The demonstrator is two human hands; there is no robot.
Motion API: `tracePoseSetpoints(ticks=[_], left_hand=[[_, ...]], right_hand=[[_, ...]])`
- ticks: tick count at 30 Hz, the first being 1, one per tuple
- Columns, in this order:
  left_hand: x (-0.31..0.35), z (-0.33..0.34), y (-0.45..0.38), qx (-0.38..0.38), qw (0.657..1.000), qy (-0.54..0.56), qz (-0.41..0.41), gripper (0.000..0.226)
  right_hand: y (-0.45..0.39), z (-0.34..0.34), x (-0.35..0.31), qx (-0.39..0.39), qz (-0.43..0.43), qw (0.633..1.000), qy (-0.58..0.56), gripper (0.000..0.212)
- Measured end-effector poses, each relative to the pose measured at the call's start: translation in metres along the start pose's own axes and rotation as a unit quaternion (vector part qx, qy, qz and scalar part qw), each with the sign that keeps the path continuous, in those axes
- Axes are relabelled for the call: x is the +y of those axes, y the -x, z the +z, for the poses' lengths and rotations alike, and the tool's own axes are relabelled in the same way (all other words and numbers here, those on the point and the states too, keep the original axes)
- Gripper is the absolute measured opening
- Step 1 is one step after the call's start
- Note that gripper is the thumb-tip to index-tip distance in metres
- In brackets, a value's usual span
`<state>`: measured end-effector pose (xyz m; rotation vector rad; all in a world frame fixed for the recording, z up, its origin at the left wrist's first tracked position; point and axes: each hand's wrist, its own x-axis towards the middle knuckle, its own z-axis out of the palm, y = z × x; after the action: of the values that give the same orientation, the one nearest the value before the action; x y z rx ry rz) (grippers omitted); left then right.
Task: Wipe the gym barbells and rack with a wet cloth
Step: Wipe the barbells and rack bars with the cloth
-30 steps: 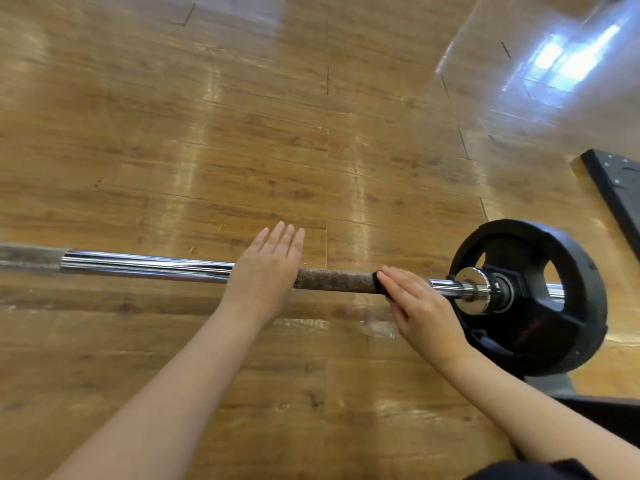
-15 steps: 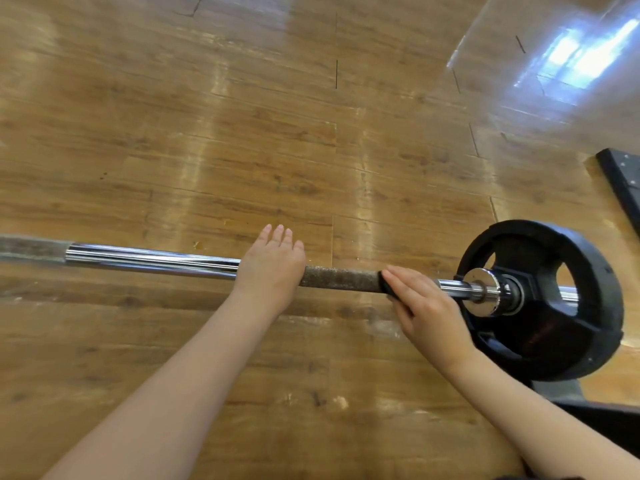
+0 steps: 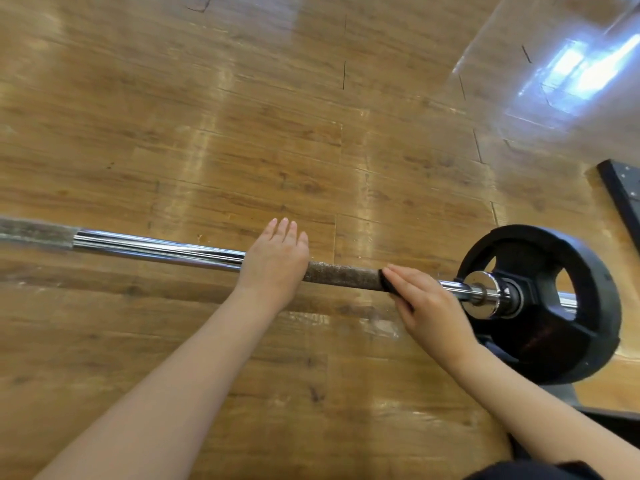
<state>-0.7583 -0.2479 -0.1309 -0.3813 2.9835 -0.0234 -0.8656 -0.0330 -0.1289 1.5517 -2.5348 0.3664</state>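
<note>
Barbell: the barbell [image 3: 159, 249] runs level across the view from the left edge to the right, above a wooden floor [image 3: 242, 116]; how it is held up cannot be seen.
Bar finish: bright chrome on the left stretch, with a rough, brownish knurled section [image 3: 341, 275] between the two hands, and a second dull section at the far left edge.
Weight plate: a black weight plate [image 3: 540, 306] with cut-out handles sits on the bar's right end, just inside a chrome collar [image 3: 485, 294].
Left hand: the left hand [image 3: 275, 261] lies over the bar where chrome meets the knurled section, fingers straight and close together, pointing away from the person; its grip is flat on the bar, not wrapped round it.
Right hand: the right hand [image 3: 427, 306] covers the bar at the right end of the knurled section, near the collar, fingers extended and pressed together over a dark cloth [image 3: 388, 282].
Cloth: only a small dark edge shows beside and under the fingertips, touching the bar; whether the thumb curls under to pinch it cannot be told.
Rack: a dark base part [image 3: 620, 188] lies on the floor at the right edge, well apart from the hands.
</note>
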Motion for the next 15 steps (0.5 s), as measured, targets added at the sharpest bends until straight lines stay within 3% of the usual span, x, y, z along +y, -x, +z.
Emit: tracePoseSetpoints(ticks=[4, 9, 12, 15], left_hand=[[-0.001, 0.005, 0.002, 0.011, 1.000, 0.003, -0.011, 0.059], [0.008, 0.025, 0.005, 0.176, 0.984, -0.003, 0.020, 0.040], [0.013, 0.030, 0.001, 0.173, 0.985, 0.001, 0.008, 0.040], [0.015, 0.019, -0.001, 0.119, 0.993, 0.004, -0.005, 0.035]], right_hand=[[0.001, -0.009, 0.009, -0.023, 0.023, 0.999, 0.006, 0.048], [-0.028, 0.010, -0.035, 0.024, -0.049, 0.997, -0.046, 0.038], [-0.038, 0.026, -0.061, 0.009, -0.054, 0.996, -0.064, 0.046], [-0.019, 0.022, -0.042, 0.001, -0.015, 0.999, -0.041, 0.044]])
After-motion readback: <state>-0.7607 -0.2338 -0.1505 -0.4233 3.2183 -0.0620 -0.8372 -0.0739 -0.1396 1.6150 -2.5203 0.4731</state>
